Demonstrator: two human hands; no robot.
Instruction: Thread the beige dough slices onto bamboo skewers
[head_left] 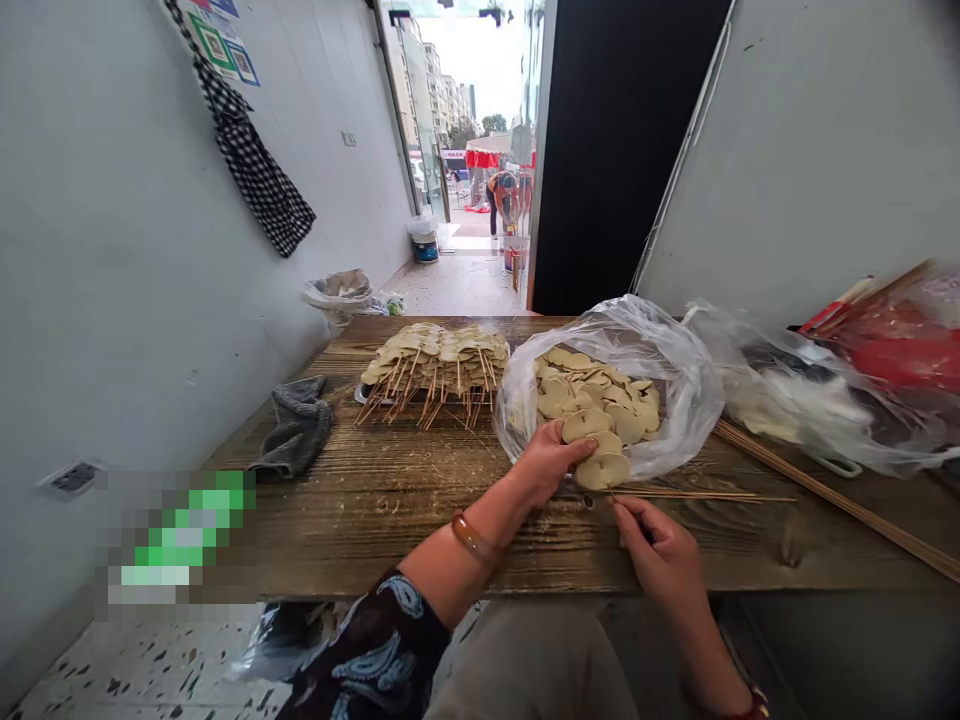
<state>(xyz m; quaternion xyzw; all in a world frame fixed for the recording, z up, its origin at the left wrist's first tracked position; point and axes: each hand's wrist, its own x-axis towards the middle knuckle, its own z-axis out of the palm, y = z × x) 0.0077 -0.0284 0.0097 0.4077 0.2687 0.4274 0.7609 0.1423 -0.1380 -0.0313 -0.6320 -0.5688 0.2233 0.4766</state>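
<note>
My left hand [551, 460] is closed on a few thin, round, pale potato-like slices [602, 470], overlapping in a row at the front of an open clear plastic bag [686, 375]. Many loose slices [574, 385] fill that bag. My right hand [660, 545] pinches the end of a thin wooden skewer just below the lowest slice; how far the skewer runs through the slices is hidden. Several loose skewers [705, 494] lie on the table just beyond my right fingers. To the left, a pile of skewered slices [439, 350] rests on a metal tray [365, 393], sticks pointing toward me.
A grey cloth [296, 430] lies on the wooden table [390, 500] at the left. A long bundle of skewers [840, 495] and plastic bags [810, 390] take up the right side. Beyond the table, a person [504, 195] bends over near the glass doorway.
</note>
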